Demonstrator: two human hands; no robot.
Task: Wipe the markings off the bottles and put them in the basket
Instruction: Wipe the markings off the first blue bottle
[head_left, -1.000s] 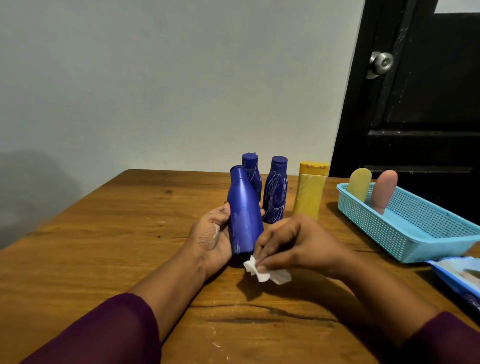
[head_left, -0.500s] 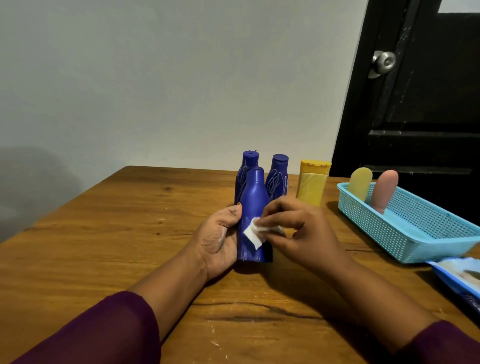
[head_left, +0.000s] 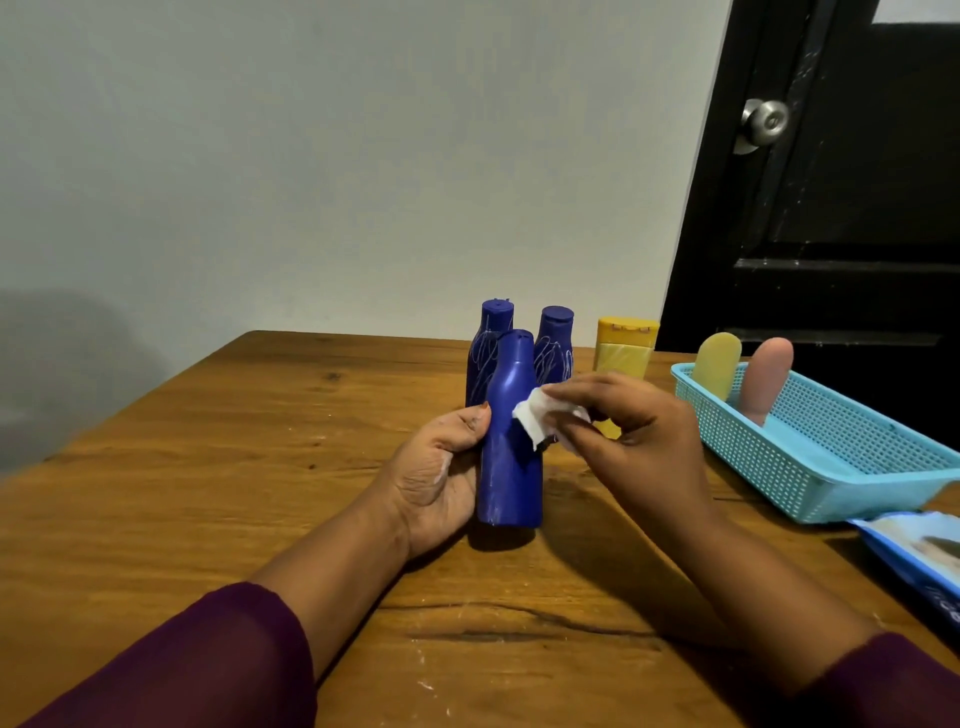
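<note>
The bottle (head_left: 510, 441) stands upright near the table's (head_left: 208, 467) middle, left hand (head_left: 441, 467) gripping its side, right hand (head_left: 631, 431) pinching a wipe (head_left: 540, 418) against its shoulder. Wiping is underway; its hidden side may need turning before the basket (head_left: 831, 467), right.

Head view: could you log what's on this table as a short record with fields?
left hand: holds blue bottle upright on table
right hand: presses white wipe to that bottle
behind: two scribbled blue bottles, yellow bottle
basket: two bottles inside, yellow and pink
right edge: wipe pack
</note>
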